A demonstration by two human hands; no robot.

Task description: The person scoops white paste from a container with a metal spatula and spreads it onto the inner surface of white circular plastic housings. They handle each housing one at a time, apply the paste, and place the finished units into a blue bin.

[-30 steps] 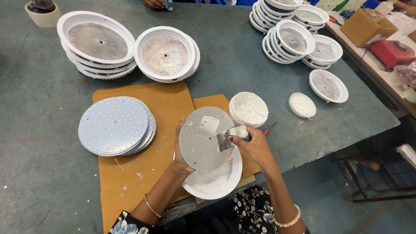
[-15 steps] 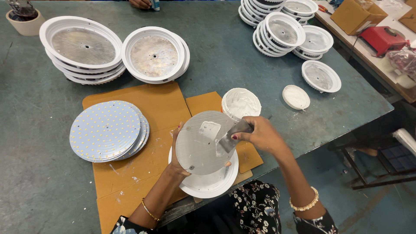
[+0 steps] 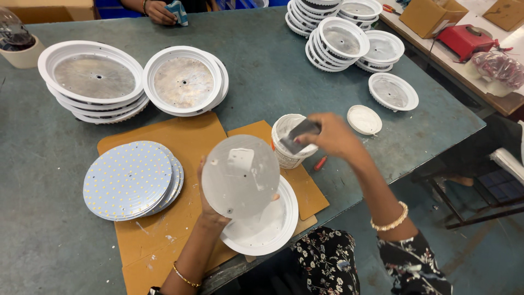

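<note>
A grey-green table (image 3: pixel 262 65) carries brown cardboard sheets (image 3: pixel 164 142) at its near edge. Directly on it stand stacks of white round housings (image 3: pixel 93 82) at the far left, more stacks (image 3: pixel 344 33) at the far right, a single housing (image 3: pixel 393 91), a white lid (image 3: pixel 364 119) and a small tub (image 3: pixel 286 139).
</note>
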